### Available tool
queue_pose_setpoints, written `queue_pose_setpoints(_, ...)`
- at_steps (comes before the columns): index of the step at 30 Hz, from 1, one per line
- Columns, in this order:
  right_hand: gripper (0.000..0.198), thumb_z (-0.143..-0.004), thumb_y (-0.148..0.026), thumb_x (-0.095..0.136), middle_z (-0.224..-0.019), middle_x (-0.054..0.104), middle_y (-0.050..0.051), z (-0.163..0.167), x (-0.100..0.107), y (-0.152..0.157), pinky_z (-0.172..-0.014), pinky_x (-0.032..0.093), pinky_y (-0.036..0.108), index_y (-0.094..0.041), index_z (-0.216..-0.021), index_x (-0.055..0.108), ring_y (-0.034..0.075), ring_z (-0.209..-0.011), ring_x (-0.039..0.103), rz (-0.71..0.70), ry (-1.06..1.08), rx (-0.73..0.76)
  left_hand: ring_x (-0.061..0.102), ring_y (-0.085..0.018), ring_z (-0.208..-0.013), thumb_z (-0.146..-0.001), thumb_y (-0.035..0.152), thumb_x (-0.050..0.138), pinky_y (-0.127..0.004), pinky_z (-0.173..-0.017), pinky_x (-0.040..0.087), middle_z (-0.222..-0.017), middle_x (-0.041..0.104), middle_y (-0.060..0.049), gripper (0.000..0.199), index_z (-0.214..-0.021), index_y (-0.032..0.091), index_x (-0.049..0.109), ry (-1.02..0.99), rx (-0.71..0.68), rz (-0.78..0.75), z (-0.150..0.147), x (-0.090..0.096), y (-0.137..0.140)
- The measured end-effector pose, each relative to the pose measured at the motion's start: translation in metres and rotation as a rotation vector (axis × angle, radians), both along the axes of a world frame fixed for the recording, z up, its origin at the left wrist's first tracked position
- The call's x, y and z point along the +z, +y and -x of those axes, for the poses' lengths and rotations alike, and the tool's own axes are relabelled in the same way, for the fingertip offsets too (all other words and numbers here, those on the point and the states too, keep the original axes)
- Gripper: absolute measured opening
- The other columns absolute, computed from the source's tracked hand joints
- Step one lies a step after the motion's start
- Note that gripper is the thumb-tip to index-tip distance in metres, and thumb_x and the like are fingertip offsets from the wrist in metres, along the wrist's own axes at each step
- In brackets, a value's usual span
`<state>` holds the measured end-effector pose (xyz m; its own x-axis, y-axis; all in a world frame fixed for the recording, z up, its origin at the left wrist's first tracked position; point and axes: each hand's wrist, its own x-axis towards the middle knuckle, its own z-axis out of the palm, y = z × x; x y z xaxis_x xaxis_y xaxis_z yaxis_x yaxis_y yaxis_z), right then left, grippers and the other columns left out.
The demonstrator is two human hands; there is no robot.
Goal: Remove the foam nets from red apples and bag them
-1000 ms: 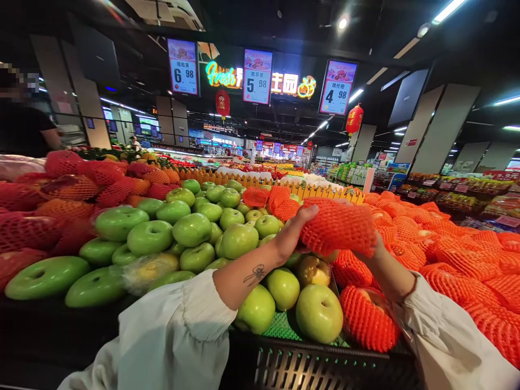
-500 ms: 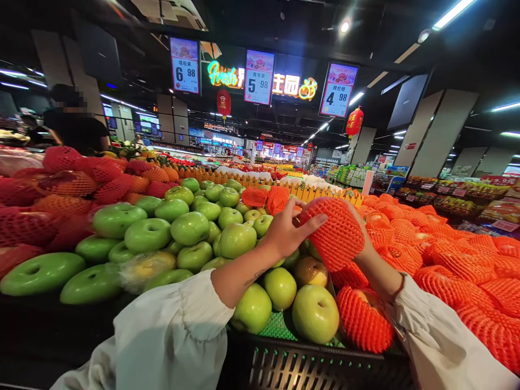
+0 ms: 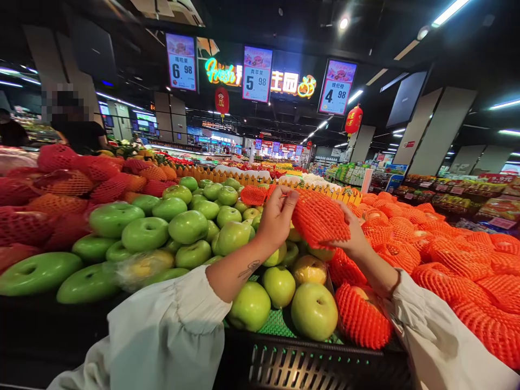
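Above the green apples, my two hands hold an orange-red foam net sleeve. My left hand pinches its left edge between thumb and fingers. On the other side, my right hand grips the sleeve's right end, with some of its fingers hidden. The sleeve looks flattened and stretched between them; whether a fruit is inside, I cannot tell. Just below lie loose green apples and a film-wrapped yellowish fruit. Close to my right wrist rests a fruit in a similar red net.
A black slotted crate edge runs along the front. Heaped net-wrapped fruit fills the right side, and pink-netted fruit the left. Price screens hang overhead. A person in dark clothing stands at the far left.
The netted bundle has gone from round and bulging to flatter, and sits slightly further left and higher. My left hand has moved from lying against it to pinching its edge.
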<state>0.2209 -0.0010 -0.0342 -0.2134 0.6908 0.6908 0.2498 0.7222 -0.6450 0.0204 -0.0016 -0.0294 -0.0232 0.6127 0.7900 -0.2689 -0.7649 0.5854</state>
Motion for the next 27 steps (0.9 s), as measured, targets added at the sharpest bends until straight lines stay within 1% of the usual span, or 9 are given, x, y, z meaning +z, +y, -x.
queue_pose_setpoints(5,0.105,-0.036,-0.059,0.093,-0.128,0.062,0.014,0.005,0.003,-0.013,-0.115,0.043,0.053,-0.016,-0.127,0.061,0.035,-0.124,0.058,0.059,-0.036,-0.007,0.044,-0.01,-0.057,-0.084,0.063,0.068,-0.024,-0.053,0.034,-0.065,0.049,0.003,0.05,-0.087,0.02,0.043,0.013,-0.067,0.17,0.001,0.002,0.002)
queue_pose_setpoints(8,0.095,-0.038,-0.056,0.093,-0.12,0.066,0.011,0.005,0.001,-0.011,-0.111,0.046,0.051,-0.017,-0.121,0.065,0.032,-0.117,0.061,0.047,0.009,-0.018,0.049,-0.012,-0.053,-0.078,0.057,0.073,-0.023,-0.051,0.036,-0.064,0.056,0.004,0.053,-0.097,0.021,0.04,0.035,-0.124,0.263,0.002,0.003,0.0)
queue_pose_setpoints(12,0.087,-0.036,-0.054,0.094,-0.107,0.069,0.008,0.006,-0.005,0.001,-0.098,0.053,0.045,-0.019,-0.11,0.066,0.026,-0.1,0.065,0.086,0.243,-0.026,0.045,-0.009,-0.051,-0.078,0.047,0.07,-0.021,-0.047,0.031,-0.07,0.058,0.004,0.051,-0.109,0.019,0.042,0.042,-0.186,0.245,0.005,0.006,-0.007)
queue_pose_setpoints(15,0.074,-0.043,-0.06,0.091,-0.098,0.07,0.007,0.01,-0.005,0.003,-0.09,0.057,0.042,-0.018,-0.098,0.067,0.023,-0.089,0.065,0.166,0.416,0.054,0.055,-0.011,-0.064,-0.075,0.035,0.071,-0.021,-0.054,0.038,-0.084,0.065,0.0,0.057,-0.119,0.018,0.039,0.11,-0.236,0.169,0.005,0.006,-0.011)
queue_pose_setpoints(18,0.067,-0.045,-0.06,0.09,-0.099,0.071,0.006,0.016,-0.002,-0.002,-0.096,0.057,0.042,-0.018,-0.091,0.067,0.024,-0.094,0.067,0.211,0.55,0.115,0.059,-0.012,-0.076,-0.081,0.028,0.069,-0.021,-0.063,0.044,-0.089,0.063,-0.002,0.054,-0.124,0.019,0.039,0.18,-0.186,0.1,0.002,0.002,-0.009)
queue_pose_setpoints(21,0.064,-0.046,-0.058,0.089,-0.101,0.071,0.003,0.019,0.002,-0.006,-0.1,0.057,0.04,-0.02,-0.091,0.066,0.023,-0.1,0.067,0.268,0.726,0.103,0.055,-0.012,-0.075,-0.088,0.026,0.064,-0.02,-0.059,0.044,-0.093,0.055,-0.003,0.05,-0.131,0.022,0.041,0.235,-0.097,0.08,-0.001,-0.003,-0.001)
queue_pose_setpoints(24,0.067,-0.047,-0.062,0.086,-0.103,0.071,0.002,0.02,0.005,-0.007,-0.098,0.057,0.037,-0.021,-0.095,0.066,0.021,-0.103,0.066,0.297,0.803,0.059,0.052,-0.012,-0.074,-0.09,0.021,0.055,-0.021,-0.055,0.044,-0.1,0.054,-0.006,0.046,-0.136,0.022,0.046,0.385,0.002,0.067,-0.001,-0.01,0.004)
queue_pose_setpoints(26,0.071,-0.042,-0.063,0.087,-0.102,0.071,0.003,0.021,0.006,-0.007,-0.097,0.058,0.038,-0.02,-0.095,0.066,0.023,-0.102,0.067,0.325,0.783,0.051,0.056,-0.016,-0.081,-0.086,0.015,0.052,-0.025,-0.059,0.049,-0.11,0.056,-0.009,0.054,-0.139,0.021,0.048,0.507,0.066,0.029,-0.001,-0.013,0.003)
queue_pose_setpoints(27,0.072,-0.041,-0.063,0.088,-0.101,0.071,0.004,0.021,0.006,-0.007,-0.098,0.058,0.04,-0.019,-0.094,0.066,0.024,-0.102,0.067,0.338,0.768,0.055,0.059,-0.019,-0.092,-0.082,0.013,0.052,-0.029,-0.067,0.054,-0.118,0.056,-0.011,0.062,-0.143,0.02,0.045,0.555,0.1,-0.013,-0.001,-0.015,0.002)
